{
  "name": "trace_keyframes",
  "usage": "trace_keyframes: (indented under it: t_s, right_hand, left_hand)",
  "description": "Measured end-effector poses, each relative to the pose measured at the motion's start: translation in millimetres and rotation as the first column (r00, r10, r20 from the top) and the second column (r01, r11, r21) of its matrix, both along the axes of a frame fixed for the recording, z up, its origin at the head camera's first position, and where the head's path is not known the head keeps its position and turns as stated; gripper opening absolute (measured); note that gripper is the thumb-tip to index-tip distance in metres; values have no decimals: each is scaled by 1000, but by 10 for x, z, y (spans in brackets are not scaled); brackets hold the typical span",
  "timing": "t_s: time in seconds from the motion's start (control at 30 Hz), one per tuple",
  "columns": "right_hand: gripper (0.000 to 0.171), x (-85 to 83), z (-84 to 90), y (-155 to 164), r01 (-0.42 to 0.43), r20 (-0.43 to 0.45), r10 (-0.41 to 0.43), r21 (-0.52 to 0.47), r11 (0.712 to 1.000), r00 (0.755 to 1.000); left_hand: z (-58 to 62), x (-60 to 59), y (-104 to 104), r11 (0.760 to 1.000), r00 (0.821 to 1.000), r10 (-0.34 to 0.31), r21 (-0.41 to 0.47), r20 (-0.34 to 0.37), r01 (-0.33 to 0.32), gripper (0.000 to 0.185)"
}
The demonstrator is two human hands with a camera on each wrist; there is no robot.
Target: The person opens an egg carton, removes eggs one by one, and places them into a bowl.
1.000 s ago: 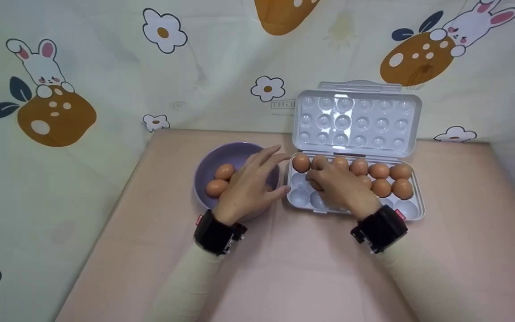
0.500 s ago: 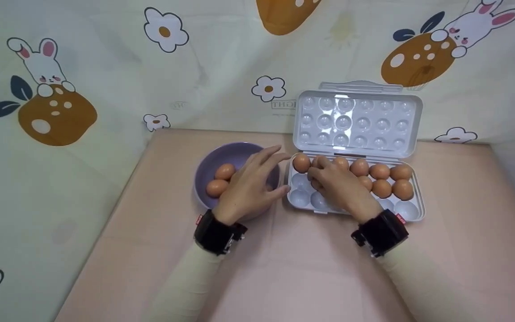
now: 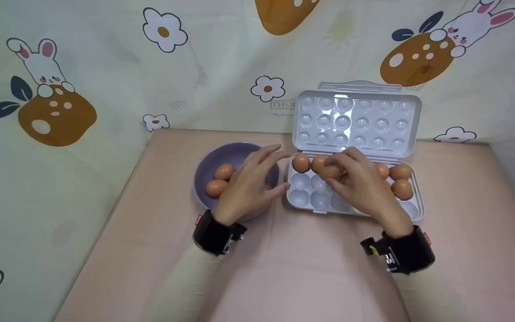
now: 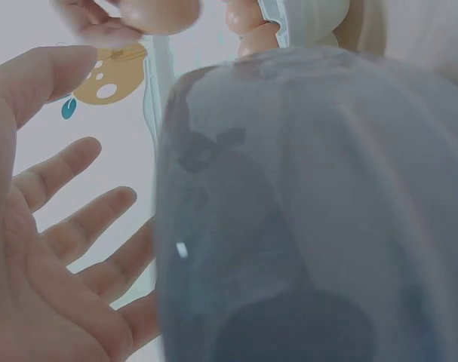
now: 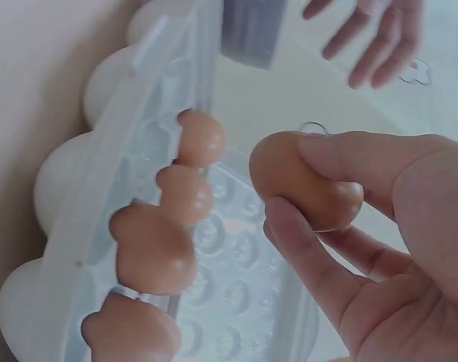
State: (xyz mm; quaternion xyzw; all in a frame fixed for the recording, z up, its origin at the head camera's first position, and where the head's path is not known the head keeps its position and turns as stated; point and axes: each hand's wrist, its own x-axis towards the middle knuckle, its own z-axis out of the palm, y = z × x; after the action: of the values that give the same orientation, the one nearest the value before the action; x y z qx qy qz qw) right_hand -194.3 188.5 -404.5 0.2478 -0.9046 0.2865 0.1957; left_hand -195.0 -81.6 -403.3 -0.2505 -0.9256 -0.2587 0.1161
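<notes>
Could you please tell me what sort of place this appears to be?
Probably a small indoor tabletop recording setup, though the wider room is out of view: a cartoon-printed backdrop surrounds a plain pinkish table, and the person wears black wrist devices.

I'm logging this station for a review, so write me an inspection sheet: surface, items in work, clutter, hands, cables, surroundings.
Surface: pale pink tabletop, no spill seen.
Job's things: egg box, lid raised at the back; eggs in its back row and at the middle row's right end, some cups hidden by a hand. Purple bowl to its left, at least two bowl eggs inside.
Clutter: nothing seen.
Grips: right hand pinches one egg, clear of the box; left hand spread at the bowl, holding nothing, contact unclear.
Cables: nothing seen.
Surroundings: backdrop printed with rabbits and flowers.
</notes>
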Motion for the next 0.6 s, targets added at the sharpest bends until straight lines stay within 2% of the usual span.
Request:
trace_keyframes:
  t_s: [0.13,0.2,0.37,0.6]
  right_hand:
    - [32,108,106,50,61,38,-57,-104,993,998]
    - [33,152,146,63,69,61,-60,-166,984,996]
    - [35,245,206,66,42,110,-8,-312,949,994]
    - [38,325,225,26,24,176,56,-423,906,983]
  left_hand:
    - [12,1,14,1000,1000,0,-5,-8,0,63]
    - [19,5,17,1000,1000,1,-7,-12,-1,63]
    - [29,13,24,1000,1000,0,2,-24,0,62]
    - [36,23,44,1000,998,-5,16,-55,6,62]
